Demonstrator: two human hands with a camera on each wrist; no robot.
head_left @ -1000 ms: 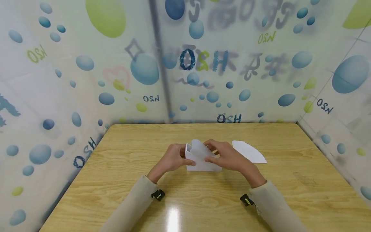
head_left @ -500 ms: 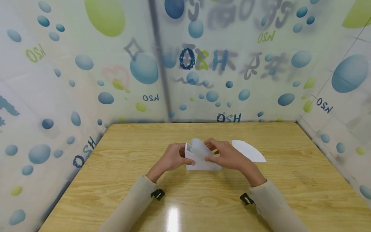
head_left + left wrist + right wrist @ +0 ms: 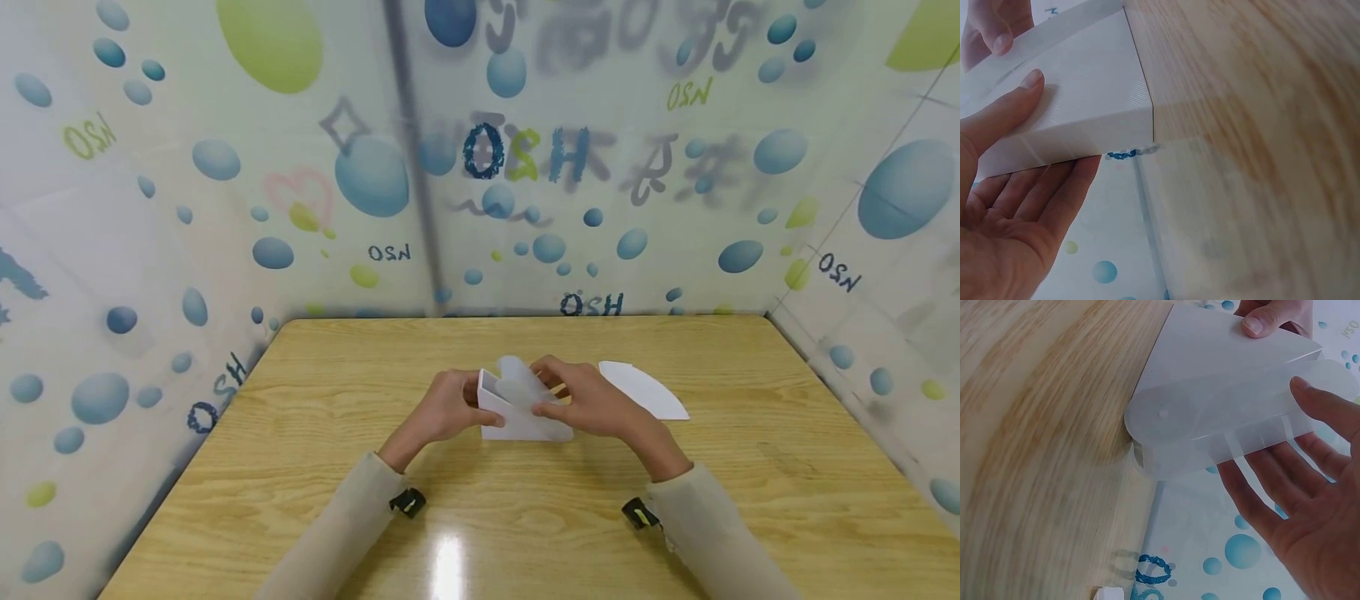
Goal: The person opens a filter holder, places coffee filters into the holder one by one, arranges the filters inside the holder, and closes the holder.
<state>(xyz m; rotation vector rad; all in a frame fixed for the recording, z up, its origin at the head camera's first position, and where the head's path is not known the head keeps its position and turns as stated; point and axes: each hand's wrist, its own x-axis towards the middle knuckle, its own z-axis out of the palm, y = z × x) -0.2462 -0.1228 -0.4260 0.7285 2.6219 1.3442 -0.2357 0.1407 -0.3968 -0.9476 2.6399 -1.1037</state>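
A white box with an open top stands on the table in front of me. My left hand grips its left end, thumb on the near face and fingers behind, as the left wrist view shows on the box wall. A translucent plastic cover with rounded ends sits aslant at the box's right side. My right hand holds this cover between thumb and fingers. In the right wrist view the cover overlaps the box wall, its lower rounded end near the tabletop.
A flat white fan-shaped piece lies on the wooden table behind my right hand. Walls patterned with blue and green spots rise at the back and sides of the table.
The upper end of the translucent cover has shifted slightly to the right with my right hand's fingers. The left hand and the box stay almost in place.
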